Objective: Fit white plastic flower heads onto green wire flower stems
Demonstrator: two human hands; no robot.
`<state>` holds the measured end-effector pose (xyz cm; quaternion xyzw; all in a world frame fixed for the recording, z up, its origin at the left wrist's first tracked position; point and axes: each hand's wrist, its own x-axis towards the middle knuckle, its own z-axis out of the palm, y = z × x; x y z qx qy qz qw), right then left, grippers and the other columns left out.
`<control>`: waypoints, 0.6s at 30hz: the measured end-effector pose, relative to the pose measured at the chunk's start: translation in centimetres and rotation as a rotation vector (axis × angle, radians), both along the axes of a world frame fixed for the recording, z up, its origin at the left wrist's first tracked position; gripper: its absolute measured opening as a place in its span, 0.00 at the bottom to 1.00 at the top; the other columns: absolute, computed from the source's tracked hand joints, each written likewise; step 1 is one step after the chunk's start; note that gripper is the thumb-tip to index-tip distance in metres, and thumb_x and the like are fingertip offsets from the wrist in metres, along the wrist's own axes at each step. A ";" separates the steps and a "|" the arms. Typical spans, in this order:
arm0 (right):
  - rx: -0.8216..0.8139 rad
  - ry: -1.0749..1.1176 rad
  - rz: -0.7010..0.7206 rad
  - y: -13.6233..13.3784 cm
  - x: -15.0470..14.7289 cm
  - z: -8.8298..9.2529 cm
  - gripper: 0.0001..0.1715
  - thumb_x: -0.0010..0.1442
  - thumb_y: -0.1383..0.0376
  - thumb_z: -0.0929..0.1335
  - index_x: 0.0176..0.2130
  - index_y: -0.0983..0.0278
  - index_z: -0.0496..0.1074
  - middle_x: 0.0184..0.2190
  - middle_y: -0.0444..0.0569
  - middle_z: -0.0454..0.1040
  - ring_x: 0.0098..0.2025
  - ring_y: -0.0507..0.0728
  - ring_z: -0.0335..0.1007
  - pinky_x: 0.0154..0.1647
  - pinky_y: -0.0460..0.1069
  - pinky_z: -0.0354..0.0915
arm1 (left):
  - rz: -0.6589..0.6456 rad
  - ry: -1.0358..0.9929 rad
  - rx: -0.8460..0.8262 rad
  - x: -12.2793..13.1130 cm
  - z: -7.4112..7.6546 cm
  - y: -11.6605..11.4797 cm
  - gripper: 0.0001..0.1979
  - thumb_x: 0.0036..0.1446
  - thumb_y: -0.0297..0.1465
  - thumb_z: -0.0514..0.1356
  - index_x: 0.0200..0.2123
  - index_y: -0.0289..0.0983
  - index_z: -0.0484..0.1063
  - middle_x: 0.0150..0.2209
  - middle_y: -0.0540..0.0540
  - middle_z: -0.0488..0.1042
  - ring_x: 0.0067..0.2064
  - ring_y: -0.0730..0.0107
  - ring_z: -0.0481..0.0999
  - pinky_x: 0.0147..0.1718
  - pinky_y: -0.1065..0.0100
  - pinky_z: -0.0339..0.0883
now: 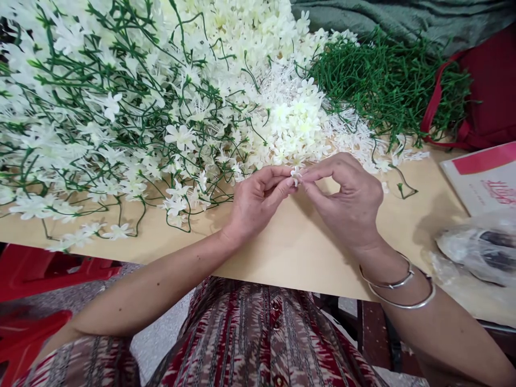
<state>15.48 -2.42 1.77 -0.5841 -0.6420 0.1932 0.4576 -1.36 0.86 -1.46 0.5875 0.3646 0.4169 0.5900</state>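
Between both hands, just above the table's middle, is a small white artificial flower (295, 175). The thumb and forefinger of my left hand (260, 199) pinch it from the left. From the right, the thumb and forefinger of my right hand (345, 196) close on it too; whether a smaller part sits in that pinch is hidden by the fingertips. Right behind the fingers lies a heap of loose white blossoms (296, 123). White stamen pieces (350, 131) are scattered to the right of that heap.
Assembled white flowers on green stems (113, 123) pile up on the left. Bare green stems (387, 80) lie at the back right beside a red bag (489, 91). A printed box (484, 180) and a clear plastic bag (479, 250) are at right. Red stools (48, 271) stand lower left.
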 end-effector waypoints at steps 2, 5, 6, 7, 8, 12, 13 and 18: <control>-0.006 0.000 0.006 -0.1 -0.4 -0.1 0.12 0.64 0.60 0.72 0.28 0.51 0.74 0.32 0.49 0.79 0.42 0.65 0.76 0.52 0.65 0.70 | 0.005 0.005 0.014 0.0 0.0 0.0 0.13 0.66 0.41 0.66 0.45 0.39 0.76 0.40 0.46 0.85 0.43 0.67 0.86 0.48 0.65 0.82; -0.019 0.057 -0.055 -0.2 -0.9 -0.4 0.08 0.63 0.61 0.73 0.31 0.53 0.73 0.32 0.47 0.79 0.39 0.62 0.75 0.48 0.61 0.71 | 0.006 -0.004 0.056 -0.1 -0.1 0.1 0.11 0.67 0.40 0.65 0.45 0.39 0.76 0.41 0.45 0.85 0.44 0.68 0.86 0.48 0.66 0.81; -0.023 0.084 -0.075 -0.2 -1.0 -0.5 0.07 0.62 0.61 0.73 0.33 0.54 0.73 0.33 0.47 0.78 0.38 0.61 0.74 0.47 0.59 0.71 | 0.007 -0.006 0.070 -0.1 -0.1 0.1 0.10 0.67 0.39 0.64 0.45 0.39 0.77 0.41 0.45 0.84 0.44 0.68 0.85 0.48 0.66 0.81; -0.028 0.113 -0.085 -0.1 -1.1 -0.6 0.07 0.61 0.61 0.74 0.34 0.55 0.72 0.33 0.47 0.78 0.37 0.59 0.74 0.45 0.58 0.71 | 0.011 -0.005 0.084 -0.1 -0.1 0.1 0.09 0.68 0.37 0.64 0.45 0.38 0.77 0.42 0.45 0.84 0.43 0.69 0.85 0.47 0.67 0.80; -0.034 0.143 -0.082 0.1 -1.1 -0.8 0.08 0.61 0.61 0.74 0.35 0.55 0.71 0.33 0.46 0.78 0.37 0.58 0.74 0.44 0.57 0.71 | 0.016 0.000 0.098 -0.1 -0.1 0.1 0.09 0.68 0.36 0.63 0.45 0.38 0.77 0.42 0.45 0.84 0.43 0.69 0.84 0.47 0.67 0.80; -0.072 0.275 -0.043 0.7 -0.7 -1.5 0.09 0.57 0.64 0.75 0.37 0.57 0.71 0.32 0.44 0.76 0.34 0.55 0.72 0.40 0.53 0.70 | 0.009 0.018 0.146 -0.1 -0.2 0.0 0.08 0.68 0.33 0.62 0.45 0.37 0.77 0.45 0.42 0.83 0.46 0.67 0.83 0.49 0.66 0.79; -0.089 0.303 -0.038 0.9 -0.4 -1.7 0.09 0.56 0.65 0.75 0.38 0.58 0.73 0.31 0.43 0.75 0.34 0.54 0.72 0.39 0.52 0.69 | -0.003 0.021 0.154 -0.1 -0.3 0.0 0.08 0.68 0.33 0.61 0.46 0.36 0.77 0.46 0.42 0.83 0.47 0.67 0.83 0.50 0.65 0.78; -0.152 0.285 0.019 1.3 0.5 -1.9 0.08 0.56 0.65 0.75 0.39 0.60 0.80 0.30 0.43 0.76 0.33 0.53 0.71 0.40 0.52 0.68 | -0.033 0.062 0.210 -0.2 -0.1 -0.2 0.08 0.68 0.33 0.61 0.48 0.39 0.75 0.48 0.42 0.82 0.48 0.66 0.83 0.53 0.63 0.77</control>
